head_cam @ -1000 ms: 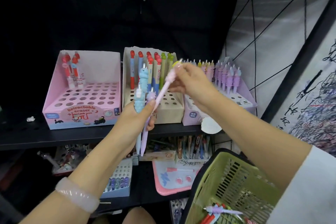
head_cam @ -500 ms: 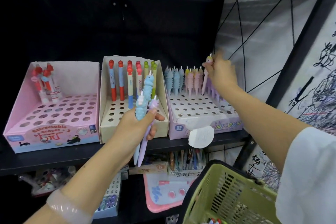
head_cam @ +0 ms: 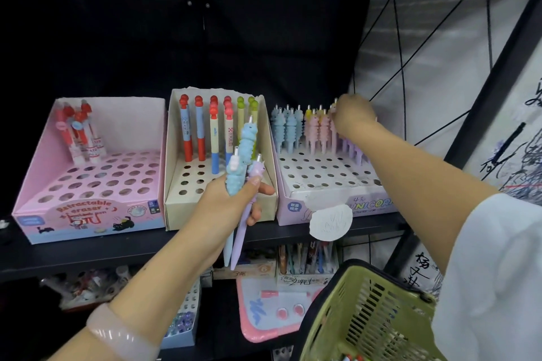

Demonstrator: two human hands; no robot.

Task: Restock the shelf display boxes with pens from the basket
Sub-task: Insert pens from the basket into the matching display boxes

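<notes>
My right hand [head_cam: 350, 117] has dropped since half a second ago — now pinching a pink ridged unicorn pen [head_cam: 333, 126] into the pale lilac display box's [head_cam: 322, 176] back row. Left hand [head_cam: 228, 202] grips three pens [head_cam: 243, 161] — two blue, one purple — before the shelf [head_cam: 88, 252].

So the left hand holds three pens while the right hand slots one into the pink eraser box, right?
Not the eraser box. The head view shows the right hand at the back row of the unicorn box, far right. The left hand does hold three pens.
</notes>
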